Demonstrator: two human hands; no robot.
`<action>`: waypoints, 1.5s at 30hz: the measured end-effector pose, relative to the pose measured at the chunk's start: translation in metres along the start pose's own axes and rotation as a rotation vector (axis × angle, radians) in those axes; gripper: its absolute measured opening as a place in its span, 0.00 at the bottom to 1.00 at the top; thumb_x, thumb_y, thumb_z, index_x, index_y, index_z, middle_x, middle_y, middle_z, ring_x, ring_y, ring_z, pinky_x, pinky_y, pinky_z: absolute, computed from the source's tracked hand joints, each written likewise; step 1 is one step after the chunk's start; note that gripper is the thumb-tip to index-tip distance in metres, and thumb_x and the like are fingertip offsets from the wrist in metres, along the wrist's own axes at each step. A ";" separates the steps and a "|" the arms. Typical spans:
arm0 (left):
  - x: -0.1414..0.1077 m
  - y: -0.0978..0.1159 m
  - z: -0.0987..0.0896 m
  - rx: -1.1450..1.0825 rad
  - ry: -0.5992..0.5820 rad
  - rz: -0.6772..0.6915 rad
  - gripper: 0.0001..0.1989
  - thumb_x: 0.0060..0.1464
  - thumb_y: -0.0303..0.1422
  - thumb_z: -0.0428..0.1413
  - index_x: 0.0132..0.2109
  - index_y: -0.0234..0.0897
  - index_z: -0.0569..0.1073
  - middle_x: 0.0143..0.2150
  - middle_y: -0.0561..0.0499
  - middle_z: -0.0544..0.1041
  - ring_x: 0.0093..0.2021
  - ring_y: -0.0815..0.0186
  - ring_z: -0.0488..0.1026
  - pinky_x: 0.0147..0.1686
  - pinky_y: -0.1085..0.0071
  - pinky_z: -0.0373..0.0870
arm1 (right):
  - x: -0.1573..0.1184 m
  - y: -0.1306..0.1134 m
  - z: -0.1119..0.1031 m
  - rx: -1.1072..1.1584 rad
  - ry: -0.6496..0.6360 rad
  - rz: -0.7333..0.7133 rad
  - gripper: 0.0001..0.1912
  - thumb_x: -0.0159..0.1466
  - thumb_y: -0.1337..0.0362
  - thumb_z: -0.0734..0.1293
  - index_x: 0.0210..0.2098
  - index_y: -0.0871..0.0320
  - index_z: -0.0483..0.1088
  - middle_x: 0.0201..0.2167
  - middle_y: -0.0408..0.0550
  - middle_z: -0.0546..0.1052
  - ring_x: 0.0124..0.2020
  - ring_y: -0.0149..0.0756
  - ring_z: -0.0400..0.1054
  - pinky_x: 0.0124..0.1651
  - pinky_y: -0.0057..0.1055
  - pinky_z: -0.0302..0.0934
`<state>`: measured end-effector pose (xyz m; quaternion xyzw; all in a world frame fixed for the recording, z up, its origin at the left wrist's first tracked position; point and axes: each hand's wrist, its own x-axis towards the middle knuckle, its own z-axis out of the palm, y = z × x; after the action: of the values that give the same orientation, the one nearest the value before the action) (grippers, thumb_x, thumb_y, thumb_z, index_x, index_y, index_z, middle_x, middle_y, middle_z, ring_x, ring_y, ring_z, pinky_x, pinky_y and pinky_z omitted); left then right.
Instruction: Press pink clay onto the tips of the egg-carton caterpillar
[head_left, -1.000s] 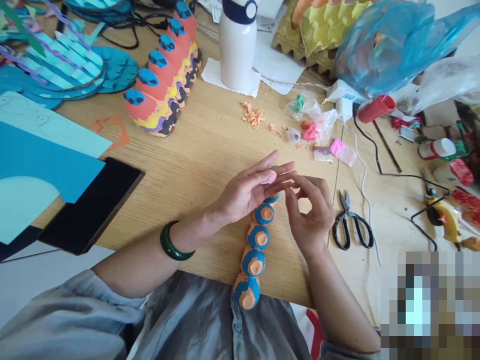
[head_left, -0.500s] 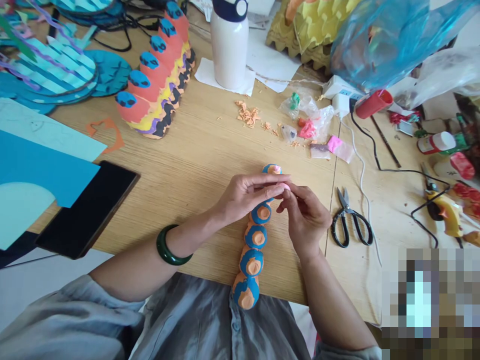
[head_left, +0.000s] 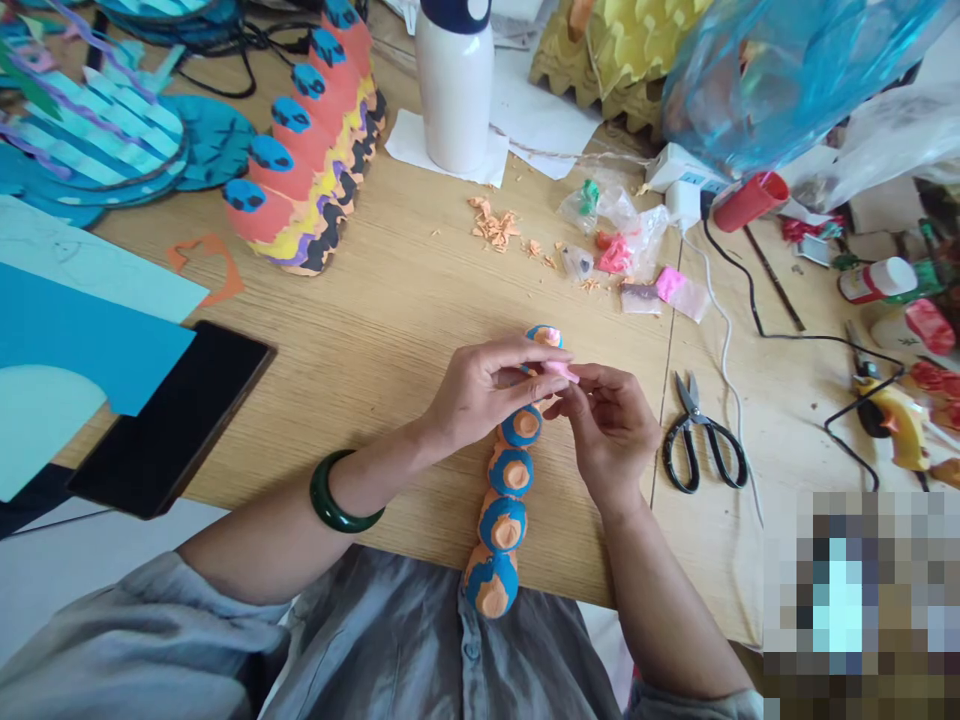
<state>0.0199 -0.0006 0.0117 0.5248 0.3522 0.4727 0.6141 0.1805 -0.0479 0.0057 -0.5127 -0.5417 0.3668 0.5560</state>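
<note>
Between my two hands is a small piece of pink modelling clay [head_left: 559, 370]. My left hand [head_left: 491, 385] pinches it between thumb and fingers. From the other side, the fingertips of my right hand [head_left: 616, 425] grip its edge. Both hands hover over a row of bumps cut from an egg carton [head_left: 516, 475], painted blue and orange with round orange centres. Its near end overhangs the table edge by my shirt. At the far end, one bump carries a dab of pink on its centre. My hands hide the bumps just below them.
Black-handled scissors [head_left: 703, 430] lie to the right. Behind are clay packets [head_left: 679, 290], orange scraps [head_left: 495, 225] and a white bottle [head_left: 456, 100]. A painted egg-carton piece [head_left: 307, 150] stands back left, a phone [head_left: 176, 415] nearer. Cables and a yellow glue gun [head_left: 896, 425] lie far right.
More of the pink clay shows between my fingers now. My left fingers have parted slightly around it, and my right hand has shifted a little to the left.
</note>
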 end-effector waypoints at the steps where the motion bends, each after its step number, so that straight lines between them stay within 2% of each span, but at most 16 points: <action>1: 0.000 0.000 0.000 0.000 0.006 0.000 0.15 0.56 0.42 0.70 0.46 0.36 0.85 0.47 0.46 0.87 0.46 0.62 0.85 0.47 0.69 0.84 | 0.000 -0.001 0.000 0.012 -0.012 0.007 0.08 0.69 0.60 0.73 0.47 0.48 0.75 0.39 0.42 0.83 0.31 0.34 0.79 0.33 0.34 0.78; 3: 0.000 0.001 0.000 -0.013 0.024 -0.015 0.12 0.57 0.40 0.69 0.43 0.36 0.85 0.43 0.47 0.88 0.45 0.63 0.85 0.48 0.69 0.84 | 0.001 -0.002 0.000 0.029 -0.037 0.022 0.12 0.69 0.58 0.74 0.51 0.47 0.74 0.40 0.43 0.83 0.34 0.34 0.79 0.34 0.34 0.78; 5: 0.000 0.001 0.000 -0.030 0.028 -0.032 0.14 0.57 0.40 0.69 0.45 0.35 0.85 0.43 0.46 0.88 0.44 0.63 0.86 0.47 0.69 0.84 | 0.002 -0.004 0.001 0.047 -0.049 0.036 0.14 0.68 0.57 0.75 0.51 0.47 0.75 0.38 0.43 0.82 0.33 0.34 0.78 0.33 0.32 0.77; 9: -0.002 -0.003 0.000 -0.007 -0.003 -0.042 0.21 0.58 0.42 0.68 0.55 0.35 0.83 0.45 0.46 0.87 0.45 0.63 0.85 0.47 0.69 0.84 | 0.006 -0.007 0.002 0.148 -0.013 0.142 0.08 0.68 0.55 0.74 0.40 0.50 0.76 0.27 0.38 0.78 0.21 0.28 0.70 0.24 0.29 0.71; 14: -0.002 -0.006 0.000 0.049 -0.027 0.074 0.17 0.57 0.40 0.69 0.51 0.38 0.84 0.56 0.43 0.82 0.51 0.62 0.83 0.48 0.70 0.84 | 0.010 -0.008 0.002 0.212 -0.015 0.228 0.13 0.66 0.53 0.76 0.35 0.52 0.73 0.19 0.35 0.72 0.18 0.28 0.68 0.21 0.28 0.67; 16: -0.002 -0.006 0.001 0.060 -0.026 0.088 0.15 0.57 0.39 0.69 0.49 0.37 0.84 0.52 0.44 0.84 0.50 0.63 0.83 0.49 0.70 0.84 | 0.009 -0.008 0.001 0.246 -0.021 0.226 0.12 0.67 0.52 0.75 0.37 0.52 0.73 0.19 0.34 0.71 0.18 0.28 0.67 0.22 0.27 0.67; 19: -0.002 -0.006 0.002 0.038 0.005 0.051 0.14 0.59 0.39 0.68 0.49 0.35 0.83 0.43 0.47 0.86 0.43 0.65 0.84 0.48 0.72 0.84 | 0.009 -0.010 -0.002 0.233 -0.031 0.195 0.13 0.69 0.50 0.73 0.47 0.49 0.74 0.25 0.36 0.75 0.21 0.28 0.70 0.25 0.27 0.70; 22: -0.002 -0.008 0.001 0.045 0.000 0.065 0.15 0.60 0.41 0.67 0.47 0.35 0.82 0.42 0.48 0.87 0.41 0.65 0.86 0.44 0.73 0.84 | 0.010 -0.011 -0.003 0.148 -0.068 0.157 0.16 0.66 0.51 0.76 0.49 0.50 0.74 0.28 0.37 0.78 0.21 0.27 0.71 0.25 0.27 0.71; 25: -0.002 -0.010 -0.001 0.130 -0.002 0.144 0.13 0.63 0.40 0.65 0.46 0.35 0.83 0.42 0.48 0.87 0.40 0.65 0.86 0.42 0.75 0.83 | 0.012 -0.009 -0.003 0.208 -0.089 0.193 0.13 0.66 0.54 0.76 0.43 0.53 0.75 0.27 0.38 0.80 0.19 0.27 0.70 0.24 0.27 0.71; 28: 0.000 -0.012 -0.004 0.273 0.004 0.285 0.10 0.64 0.37 0.64 0.47 0.37 0.84 0.41 0.49 0.87 0.39 0.68 0.85 0.41 0.76 0.82 | 0.013 -0.006 -0.002 0.322 -0.080 0.268 0.12 0.65 0.54 0.77 0.38 0.55 0.76 0.25 0.38 0.78 0.19 0.28 0.70 0.25 0.29 0.73; 32: 0.002 -0.013 -0.007 0.411 0.003 0.481 0.19 0.60 0.36 0.68 0.57 0.40 0.82 0.55 0.44 0.84 0.54 0.62 0.83 0.52 0.70 0.82 | 0.015 -0.005 -0.003 0.403 -0.102 0.378 0.14 0.63 0.52 0.78 0.34 0.55 0.76 0.20 0.36 0.75 0.17 0.26 0.66 0.21 0.26 0.69; 34: 0.002 -0.013 -0.008 0.459 -0.007 0.513 0.17 0.61 0.34 0.67 0.56 0.41 0.82 0.53 0.46 0.85 0.54 0.63 0.83 0.55 0.70 0.81 | 0.015 -0.005 -0.003 0.436 -0.115 0.415 0.15 0.63 0.52 0.78 0.34 0.55 0.76 0.19 0.36 0.74 0.16 0.25 0.63 0.21 0.25 0.67; 38: 0.001 -0.013 -0.009 0.522 -0.015 0.543 0.14 0.62 0.29 0.66 0.55 0.40 0.82 0.46 0.49 0.87 0.44 0.68 0.84 0.47 0.75 0.81 | 0.017 -0.003 -0.004 0.464 -0.146 0.443 0.15 0.61 0.53 0.80 0.34 0.55 0.76 0.20 0.36 0.76 0.17 0.23 0.63 0.22 0.24 0.68; 41: 0.000 -0.012 -0.008 0.541 -0.023 0.551 0.10 0.63 0.29 0.64 0.51 0.40 0.84 0.45 0.49 0.87 0.45 0.68 0.84 0.49 0.75 0.80 | 0.019 -0.001 -0.007 0.468 -0.170 0.465 0.17 0.59 0.52 0.81 0.34 0.56 0.76 0.22 0.36 0.77 0.16 0.22 0.60 0.20 0.24 0.67; 43: -0.001 -0.010 -0.007 0.510 -0.028 0.494 0.07 0.63 0.30 0.64 0.47 0.41 0.85 0.45 0.49 0.87 0.46 0.67 0.84 0.51 0.74 0.79 | 0.021 0.000 -0.009 0.466 -0.182 0.478 0.17 0.58 0.52 0.81 0.32 0.56 0.76 0.22 0.37 0.77 0.15 0.22 0.58 0.18 0.24 0.66; 45: 0.000 -0.008 -0.006 0.414 0.009 0.362 0.06 0.61 0.31 0.65 0.45 0.40 0.85 0.44 0.48 0.87 0.43 0.66 0.83 0.48 0.73 0.80 | 0.022 0.000 -0.010 0.455 -0.192 0.489 0.17 0.58 0.53 0.82 0.30 0.56 0.75 0.22 0.37 0.76 0.14 0.21 0.56 0.17 0.24 0.65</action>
<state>0.0164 0.0015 0.0027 0.6915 0.3444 0.4950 0.3978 0.1932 -0.0284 0.0123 -0.4534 -0.3570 0.6469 0.4985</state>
